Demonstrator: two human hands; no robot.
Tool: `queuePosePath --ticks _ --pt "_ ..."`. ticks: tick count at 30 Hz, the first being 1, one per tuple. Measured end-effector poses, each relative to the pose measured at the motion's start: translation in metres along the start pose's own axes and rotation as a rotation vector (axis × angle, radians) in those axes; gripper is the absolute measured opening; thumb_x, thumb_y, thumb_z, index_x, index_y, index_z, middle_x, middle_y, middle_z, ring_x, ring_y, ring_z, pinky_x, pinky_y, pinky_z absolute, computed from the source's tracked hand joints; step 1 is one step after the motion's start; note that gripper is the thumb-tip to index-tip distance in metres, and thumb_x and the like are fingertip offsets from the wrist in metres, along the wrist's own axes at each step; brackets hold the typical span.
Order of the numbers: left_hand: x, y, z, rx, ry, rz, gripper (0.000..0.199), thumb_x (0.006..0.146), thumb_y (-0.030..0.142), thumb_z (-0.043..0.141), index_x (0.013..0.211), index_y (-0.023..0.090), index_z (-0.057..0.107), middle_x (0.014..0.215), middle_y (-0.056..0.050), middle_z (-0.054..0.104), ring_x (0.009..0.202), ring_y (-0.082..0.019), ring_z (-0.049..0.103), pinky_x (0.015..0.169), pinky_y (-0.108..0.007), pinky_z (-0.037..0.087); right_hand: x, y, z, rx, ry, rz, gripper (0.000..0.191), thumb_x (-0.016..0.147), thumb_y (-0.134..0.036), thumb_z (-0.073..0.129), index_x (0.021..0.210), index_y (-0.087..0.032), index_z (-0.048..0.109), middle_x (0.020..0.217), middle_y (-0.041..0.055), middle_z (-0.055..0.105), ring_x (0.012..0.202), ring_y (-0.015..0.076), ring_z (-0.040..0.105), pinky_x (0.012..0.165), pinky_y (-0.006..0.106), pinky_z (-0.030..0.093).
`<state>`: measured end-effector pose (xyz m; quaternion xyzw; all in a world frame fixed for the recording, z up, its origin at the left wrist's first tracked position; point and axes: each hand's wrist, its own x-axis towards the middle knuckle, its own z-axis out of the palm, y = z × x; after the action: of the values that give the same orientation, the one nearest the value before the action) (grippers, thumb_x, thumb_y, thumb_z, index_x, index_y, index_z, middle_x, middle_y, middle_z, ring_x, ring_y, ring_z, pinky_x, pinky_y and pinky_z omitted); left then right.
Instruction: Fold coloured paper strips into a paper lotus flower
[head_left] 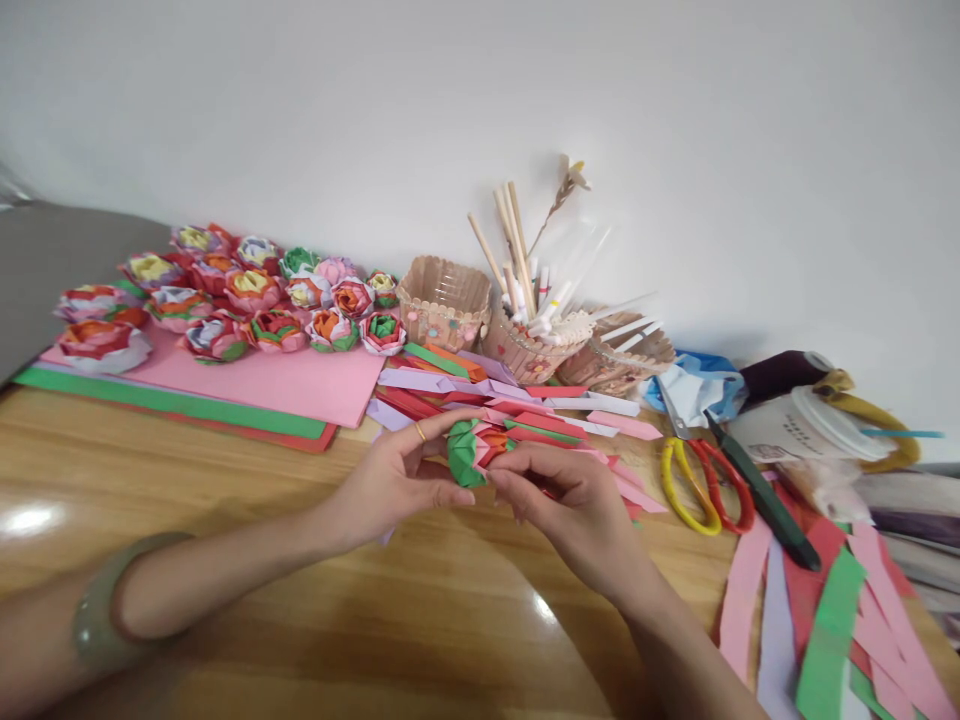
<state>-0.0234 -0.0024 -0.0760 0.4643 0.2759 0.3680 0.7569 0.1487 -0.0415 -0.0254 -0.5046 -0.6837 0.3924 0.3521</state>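
Between both hands, above the wooden table, is a folded paper flower [466,454] with green outer petals and pink and orange ones inside. My left hand [397,478] holds it from the left side, fingers behind and thumb underneath. At its right side, my right hand [568,510] pinches the petals with thumb and forefinger. Just behind the hands lies a pile of folded paper strips [525,400] in red, pink, white, lilac and green.
Finished paper flowers [255,288] crowd pink paper sheets [330,380] at the back left. Decorated baskets [444,300] stand along the wall. To the right lie scissors [706,485], a green utility knife [772,505], loose paper strips [829,620] and a white cup [799,425].
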Motion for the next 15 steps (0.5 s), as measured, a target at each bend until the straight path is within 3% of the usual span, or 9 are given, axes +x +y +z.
queuePosePath --ticks 7,15 --pt "0.001 -0.001 0.001 -0.032 0.063 0.000 0.058 0.057 0.010 0.079 0.111 0.024 0.063 0.099 -0.004 0.070 0.090 -0.018 0.062 0.076 -0.028 0.052 -0.003 0.003 0.013 -0.355 0.207 -0.242 0.016 0.079 -0.008 0.048 0.076 -0.017 0.061 0.060 -0.0008 0.057 0.051 0.0097 0.049 0.046 0.020 0.039" --pt "0.000 -0.002 0.004 -0.027 0.141 0.022 0.060 0.055 0.013 0.081 0.111 0.021 0.063 0.096 -0.005 0.070 0.088 -0.020 0.063 0.073 -0.029 0.052 -0.007 0.005 0.022 -0.640 0.369 -0.390 0.017 0.081 -0.008 0.049 0.076 -0.017 0.063 0.057 0.0008 0.061 0.048 0.0104 0.054 0.045 0.020 0.044"
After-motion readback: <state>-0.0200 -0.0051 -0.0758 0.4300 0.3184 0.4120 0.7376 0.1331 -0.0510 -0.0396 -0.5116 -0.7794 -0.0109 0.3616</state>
